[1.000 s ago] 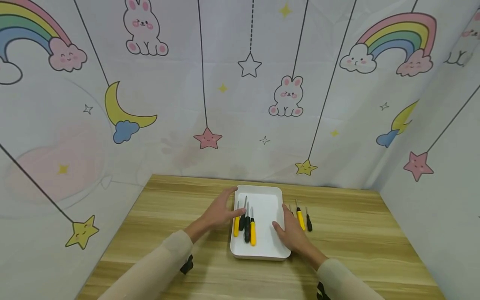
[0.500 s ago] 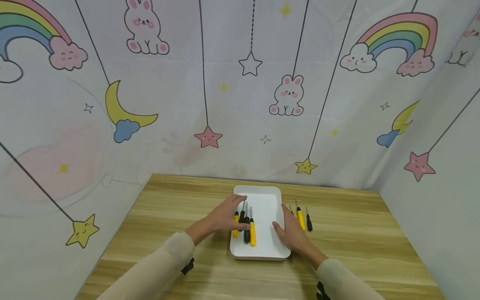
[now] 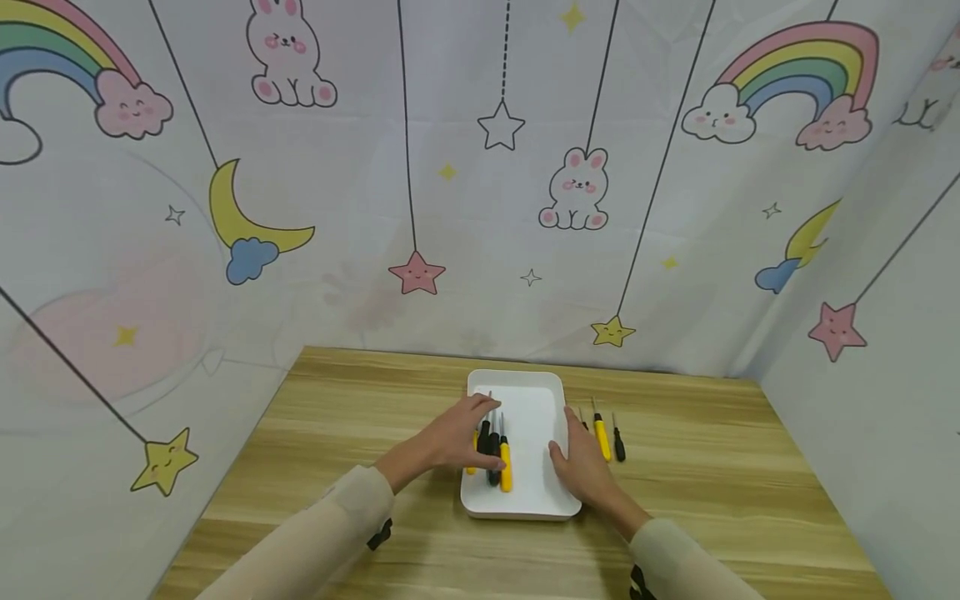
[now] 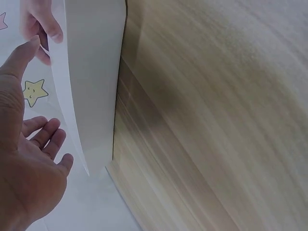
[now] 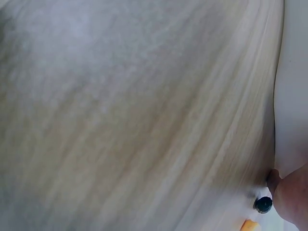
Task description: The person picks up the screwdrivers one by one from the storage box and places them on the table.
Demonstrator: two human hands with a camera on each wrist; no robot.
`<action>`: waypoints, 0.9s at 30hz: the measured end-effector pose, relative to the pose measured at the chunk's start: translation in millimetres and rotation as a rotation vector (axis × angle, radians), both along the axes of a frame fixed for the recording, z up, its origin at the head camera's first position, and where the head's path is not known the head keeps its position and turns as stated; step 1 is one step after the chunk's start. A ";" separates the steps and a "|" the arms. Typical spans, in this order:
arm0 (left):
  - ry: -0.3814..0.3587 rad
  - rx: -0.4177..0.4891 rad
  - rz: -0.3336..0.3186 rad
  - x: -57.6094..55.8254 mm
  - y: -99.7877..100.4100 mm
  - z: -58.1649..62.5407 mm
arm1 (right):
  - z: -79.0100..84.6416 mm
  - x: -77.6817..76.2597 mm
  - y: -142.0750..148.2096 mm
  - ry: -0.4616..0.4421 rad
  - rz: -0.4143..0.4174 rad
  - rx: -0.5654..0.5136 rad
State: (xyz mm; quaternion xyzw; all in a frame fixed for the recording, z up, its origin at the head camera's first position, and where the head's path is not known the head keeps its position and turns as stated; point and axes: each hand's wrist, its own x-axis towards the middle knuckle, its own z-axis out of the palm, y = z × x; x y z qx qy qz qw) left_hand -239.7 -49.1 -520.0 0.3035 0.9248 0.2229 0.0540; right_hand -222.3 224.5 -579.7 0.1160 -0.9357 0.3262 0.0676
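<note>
A white tray (image 3: 536, 492) lies on the table, with several yellow- and black-handled screwdrivers (image 3: 506, 471) along its left side. My left hand (image 3: 453, 437) hovers over them, thumb and fingers spread apart around the handles, partly hiding them. In the left wrist view the left hand (image 4: 29, 159) shows nothing between its fingers. My right hand (image 3: 585, 467) holds the tray's right wall, its thumb inside and its fingers outside. The right wrist view shows only a part of the right hand (image 5: 293, 197) against the tray's outer wall (image 5: 293, 96).
Right of the tray lie a yellow-handled screwdriver (image 3: 602, 437), a black-handled screwdriver (image 3: 618, 446) and another one partly hidden by the right hand. The wooden table (image 3: 360, 392) meets a patterned curtain (image 3: 480, 317) at its back edge.
From the tray's left rim, my left hand has moved right and inward over the screwdrivers. My right hand and the tray have stayed in place.
</note>
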 end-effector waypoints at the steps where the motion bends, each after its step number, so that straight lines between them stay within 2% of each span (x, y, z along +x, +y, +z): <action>1: 0.006 -0.002 -0.002 0.7 0.3 0.3 | -0.1 0.1 -0.4 -0.003 -0.003 0.002; 10: 0.024 -0.042 -0.017 2.1 2.9 -1.1 | -0.9 1.1 -1.4 -0.013 0.002 0.000; 14: 0.018 -0.036 -0.013 3.2 4.2 -1.9 | -1.1 1.4 -0.7 0.000 0.007 0.009; 19: -0.001 -0.021 0.000 5.0 7.2 -2.1 | 1.0 2.8 -0.5 -0.039 -0.006 -0.017; 27: 0.034 -0.073 -0.013 4.0 10.5 -5.7 | 2.6 2.0 -2.0 -0.040 -0.009 -0.022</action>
